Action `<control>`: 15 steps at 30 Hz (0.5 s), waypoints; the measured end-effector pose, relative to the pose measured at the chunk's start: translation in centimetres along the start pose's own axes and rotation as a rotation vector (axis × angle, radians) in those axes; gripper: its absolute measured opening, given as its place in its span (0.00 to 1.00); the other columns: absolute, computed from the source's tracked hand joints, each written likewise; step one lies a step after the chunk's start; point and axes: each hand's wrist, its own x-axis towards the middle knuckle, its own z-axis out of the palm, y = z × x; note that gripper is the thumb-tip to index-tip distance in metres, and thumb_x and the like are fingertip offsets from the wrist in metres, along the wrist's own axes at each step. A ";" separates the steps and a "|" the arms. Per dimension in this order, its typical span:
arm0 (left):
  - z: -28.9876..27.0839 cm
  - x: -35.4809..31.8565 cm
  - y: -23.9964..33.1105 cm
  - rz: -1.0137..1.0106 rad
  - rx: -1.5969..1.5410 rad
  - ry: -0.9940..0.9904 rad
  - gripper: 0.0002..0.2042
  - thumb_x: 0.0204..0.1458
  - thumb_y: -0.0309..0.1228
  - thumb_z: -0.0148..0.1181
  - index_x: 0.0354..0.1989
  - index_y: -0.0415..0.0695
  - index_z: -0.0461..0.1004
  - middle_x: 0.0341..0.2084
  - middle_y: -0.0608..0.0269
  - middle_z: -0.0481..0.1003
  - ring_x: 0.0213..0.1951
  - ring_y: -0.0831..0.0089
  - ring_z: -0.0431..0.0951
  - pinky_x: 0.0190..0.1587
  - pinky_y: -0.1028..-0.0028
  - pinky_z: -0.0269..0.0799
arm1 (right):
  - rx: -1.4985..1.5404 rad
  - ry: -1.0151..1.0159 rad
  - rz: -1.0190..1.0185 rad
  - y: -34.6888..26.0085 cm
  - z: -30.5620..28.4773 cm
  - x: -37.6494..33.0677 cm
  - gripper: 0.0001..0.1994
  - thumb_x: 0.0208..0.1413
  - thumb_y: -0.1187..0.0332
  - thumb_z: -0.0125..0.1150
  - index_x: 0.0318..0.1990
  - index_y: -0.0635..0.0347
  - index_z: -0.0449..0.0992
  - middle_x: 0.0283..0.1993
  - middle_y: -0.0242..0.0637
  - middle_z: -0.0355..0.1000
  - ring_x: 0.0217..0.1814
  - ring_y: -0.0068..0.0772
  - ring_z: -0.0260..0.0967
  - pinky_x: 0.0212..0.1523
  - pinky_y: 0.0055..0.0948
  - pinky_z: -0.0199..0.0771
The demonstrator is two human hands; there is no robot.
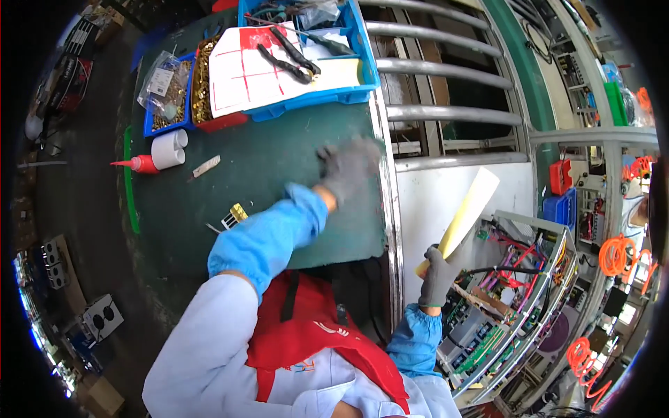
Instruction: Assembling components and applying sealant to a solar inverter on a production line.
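My left hand (350,169), in a grey glove, is over the green work mat (279,153) near its metal right edge. Motion smears its fingers, so whether anything is in them cannot be made out. My right hand (437,276), also gloved in grey, is closed round the lower end of a long pale-yellow strip (465,214). The strip slants up and to the right over a white panel (425,195). Just right of that hand stands an open metal chassis (488,327) with circuit boards and coloured wires.
A blue crate (313,104) at the mat's far side carries black-handled pliers (286,63) and a red-lined sheet (237,70). Left of it are bins of brass-coloured parts (202,83). A red-tipped bottle (143,164) lies near the left edge. Metal rollers (453,70) run beyond the panel.
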 end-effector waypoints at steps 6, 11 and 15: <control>2.1 -18.4 9.5 0.626 -0.918 0.143 0.10 0.49 0.30 0.53 0.40 0.51 0.70 0.31 0.59 0.71 0.36 0.58 0.75 0.37 0.48 0.69 | 0.006 0.049 -0.021 -2.5 0.5 0.6 0.16 0.45 0.72 0.57 0.44 0.63 0.68 0.32 0.35 0.69 0.28 0.24 0.66 0.27 0.25 0.70; -4.9 -3.8 -3.6 0.072 -0.547 0.665 0.12 0.50 0.38 0.58 0.39 0.45 0.75 0.34 0.53 0.75 0.34 0.54 0.76 0.37 0.55 0.70 | -0.054 -0.061 -0.008 -1.0 0.2 1.0 0.13 0.47 0.73 0.56 0.43 0.63 0.69 0.31 0.33 0.68 0.29 0.24 0.65 0.28 0.24 0.67; -2.4 -9.0 1.6 -0.211 0.261 0.108 0.08 0.40 0.32 0.61 0.30 0.46 0.74 0.27 0.55 0.71 0.34 0.57 0.74 0.26 0.48 0.65 | -0.005 -0.108 0.098 -2.2 1.4 0.1 0.12 0.47 0.72 0.56 0.41 0.62 0.70 0.30 0.31 0.68 0.28 0.23 0.64 0.27 0.23 0.66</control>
